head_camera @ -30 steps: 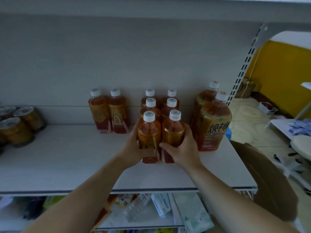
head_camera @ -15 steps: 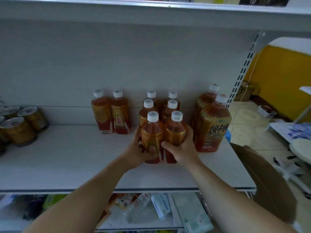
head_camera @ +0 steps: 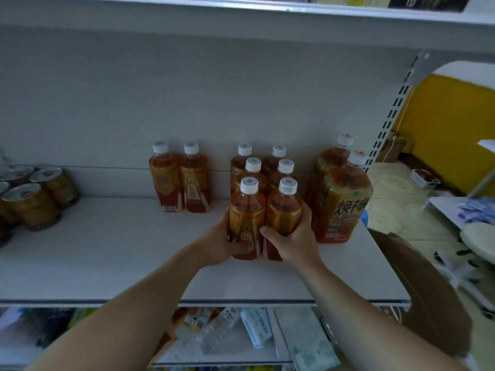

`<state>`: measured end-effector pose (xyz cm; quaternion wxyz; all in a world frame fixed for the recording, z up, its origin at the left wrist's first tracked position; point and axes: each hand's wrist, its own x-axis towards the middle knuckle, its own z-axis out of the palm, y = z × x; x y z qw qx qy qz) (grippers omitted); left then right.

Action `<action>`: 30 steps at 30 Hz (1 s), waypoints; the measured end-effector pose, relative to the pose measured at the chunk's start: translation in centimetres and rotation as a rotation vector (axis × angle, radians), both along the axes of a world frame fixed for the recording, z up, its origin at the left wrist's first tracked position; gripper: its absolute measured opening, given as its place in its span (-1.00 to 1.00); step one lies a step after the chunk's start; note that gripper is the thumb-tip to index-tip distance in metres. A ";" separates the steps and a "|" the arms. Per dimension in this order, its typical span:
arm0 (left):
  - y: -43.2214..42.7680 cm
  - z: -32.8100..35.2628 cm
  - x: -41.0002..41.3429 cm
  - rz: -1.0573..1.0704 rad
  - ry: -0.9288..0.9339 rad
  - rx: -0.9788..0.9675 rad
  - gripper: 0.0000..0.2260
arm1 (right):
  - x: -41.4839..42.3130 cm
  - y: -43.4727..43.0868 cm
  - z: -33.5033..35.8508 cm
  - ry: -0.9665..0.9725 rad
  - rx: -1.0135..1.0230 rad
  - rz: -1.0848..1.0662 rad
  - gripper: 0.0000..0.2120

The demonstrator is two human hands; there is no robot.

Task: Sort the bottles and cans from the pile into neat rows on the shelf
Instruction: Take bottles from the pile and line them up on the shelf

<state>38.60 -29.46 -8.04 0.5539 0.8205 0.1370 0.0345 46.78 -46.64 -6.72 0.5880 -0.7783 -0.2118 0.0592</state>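
Since front pair probably had to sit flush with rows behind, your left hand gripped left bottle, right hand right bottle, both upright on shelf.

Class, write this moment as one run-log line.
step: front pair in hand | left hand grips front-left bottle | right hand grips front-right bottle | both upright on shelf

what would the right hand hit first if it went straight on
Past the front right bottle it grips, the right hand would likely meet the middle bottle directly behind; the gap between them is unclear.
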 end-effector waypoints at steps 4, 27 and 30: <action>0.9 0.2 -0.2 -0.025 0.047 0.049 -0.08 | 0.1 -0.2 1.3 -0.035 -0.010 0.004 -0.26; 16.8 9.1 -3.4 0.429 0.028 0.127 -0.07 | -2.7 18.8 12.8 -0.230 -0.484 0.211 -0.25; 16.5 9.0 -2.8 0.329 0.027 -0.020 0.01 | -2.3 21.2 9.9 -0.151 -0.475 0.153 -0.18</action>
